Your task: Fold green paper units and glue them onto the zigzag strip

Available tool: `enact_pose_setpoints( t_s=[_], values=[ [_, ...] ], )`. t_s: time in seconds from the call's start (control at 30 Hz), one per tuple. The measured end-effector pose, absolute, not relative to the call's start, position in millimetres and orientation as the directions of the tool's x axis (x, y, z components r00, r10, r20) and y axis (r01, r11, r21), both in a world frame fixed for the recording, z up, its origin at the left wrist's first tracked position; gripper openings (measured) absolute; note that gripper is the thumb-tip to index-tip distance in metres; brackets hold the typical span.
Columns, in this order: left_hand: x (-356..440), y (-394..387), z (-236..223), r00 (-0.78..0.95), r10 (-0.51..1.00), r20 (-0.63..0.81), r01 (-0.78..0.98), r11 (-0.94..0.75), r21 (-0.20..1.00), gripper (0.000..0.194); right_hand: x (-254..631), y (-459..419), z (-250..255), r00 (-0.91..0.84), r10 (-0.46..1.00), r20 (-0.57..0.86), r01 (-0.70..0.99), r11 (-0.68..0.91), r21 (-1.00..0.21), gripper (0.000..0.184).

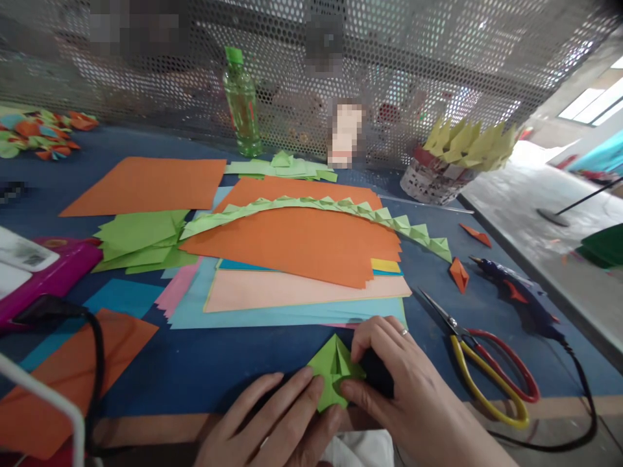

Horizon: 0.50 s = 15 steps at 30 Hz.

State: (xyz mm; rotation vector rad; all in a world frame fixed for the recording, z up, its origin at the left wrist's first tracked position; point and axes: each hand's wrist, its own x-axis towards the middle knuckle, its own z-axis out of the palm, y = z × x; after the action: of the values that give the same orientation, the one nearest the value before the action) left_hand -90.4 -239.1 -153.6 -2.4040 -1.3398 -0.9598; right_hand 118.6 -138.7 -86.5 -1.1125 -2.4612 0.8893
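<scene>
A piece of green paper (335, 363), folded into a diamond with a raised pleat, lies at the table's near edge. From the lower left, my left hand (280, 415) holds it, fingertips on its left side and thumb at its bottom corner. My right hand (396, 373) grips its right side between thumb and bent fingers. Just beyond lies a stack of coloured paper sheets (306, 295). A curved strip of folded green points (316, 203) rests across the orange sheets (302, 240) on top.
Right of my hands lie scissors (479, 353) with red and yellow handles and a corded glue gun (520, 295). Behind stand a green bottle (242, 107) and a paper-covered pot (435, 175). A magenta device (53, 279) with a black cable sits left. Perforated metal closes the back.
</scene>
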Motion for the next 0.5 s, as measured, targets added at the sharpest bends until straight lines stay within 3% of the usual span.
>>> enact_pose_setpoints(
  t_s=[0.23,0.37,0.5],
  values=[
    [-89,-239,-148,0.319,0.703,0.636,0.811,-0.549,0.201,0.024,120,-136,-82,-0.667,0.745,-0.023,0.567,0.487,-0.664,0.026],
    [-91,-235,-143,0.365,0.715,0.597,0.803,-0.566,0.187,0.026,122,-134,-80,-0.684,0.73,-0.019,0.537,0.485,-0.69,0.025],
    [-93,-232,-138,0.297,0.586,0.754,0.764,-0.62,0.18,0.031,126,-134,-79,-0.737,0.675,0.03,0.475,0.55,-0.687,0.021]
  ],
)
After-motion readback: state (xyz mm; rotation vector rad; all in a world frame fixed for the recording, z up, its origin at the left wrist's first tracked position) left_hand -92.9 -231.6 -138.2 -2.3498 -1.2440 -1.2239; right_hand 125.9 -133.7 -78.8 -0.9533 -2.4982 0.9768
